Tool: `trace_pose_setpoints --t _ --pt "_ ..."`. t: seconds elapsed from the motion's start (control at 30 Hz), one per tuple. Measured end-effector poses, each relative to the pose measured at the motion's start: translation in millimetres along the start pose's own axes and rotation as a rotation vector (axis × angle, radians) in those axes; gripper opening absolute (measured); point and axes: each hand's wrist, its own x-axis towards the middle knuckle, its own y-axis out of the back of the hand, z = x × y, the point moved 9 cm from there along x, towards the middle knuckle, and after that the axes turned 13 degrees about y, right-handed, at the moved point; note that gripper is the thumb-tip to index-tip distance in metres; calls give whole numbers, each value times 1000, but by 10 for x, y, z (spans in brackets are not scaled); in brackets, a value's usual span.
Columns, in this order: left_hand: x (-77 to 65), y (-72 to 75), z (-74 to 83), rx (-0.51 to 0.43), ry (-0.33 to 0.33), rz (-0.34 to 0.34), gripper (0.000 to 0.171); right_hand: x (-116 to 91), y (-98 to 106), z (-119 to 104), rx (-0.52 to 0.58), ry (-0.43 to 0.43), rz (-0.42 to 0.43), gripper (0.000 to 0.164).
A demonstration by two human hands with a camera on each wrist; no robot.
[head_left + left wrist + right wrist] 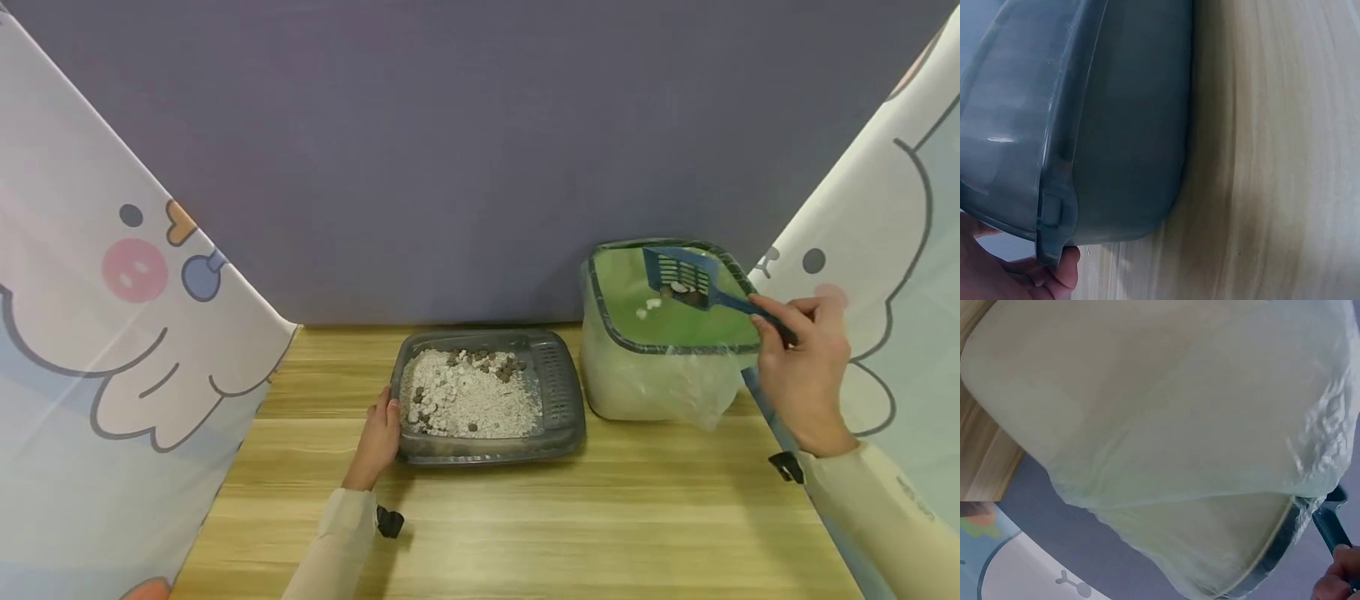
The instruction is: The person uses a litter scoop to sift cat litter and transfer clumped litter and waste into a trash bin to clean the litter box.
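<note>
My right hand grips the handle of a blue slotted litter scoop. White and brown lumps lie on the scoop, which is over a bin lined with a green bag. A few white bits show inside the bag. In the right wrist view the scoop's handle shows at the bin's rim. My left hand holds the left rim of a grey litter tray; the left wrist view shows fingers pinching its lip. Pale litter with brown and white lumps fills much of the tray.
The tray and bin stand side by side on a wooden table. A grey wall rises behind them. Sheets with cartoon prints flank the table on both sides. Loose bag plastic hangs over the bin's front.
</note>
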Motion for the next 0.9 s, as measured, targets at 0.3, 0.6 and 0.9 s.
trace_pose_setpoints --t 0.3,0.6,0.9 --pt "-24 -11 -5 -6 -6 4 56 -3 38 77 68 27 148 19" --pt "-36 -24 30 0 9 27 56 -23 26 139 44 -34 113 13" --pt "-55 -11 89 2 1 43 55 80 -18 -67 54 -209 24 26"
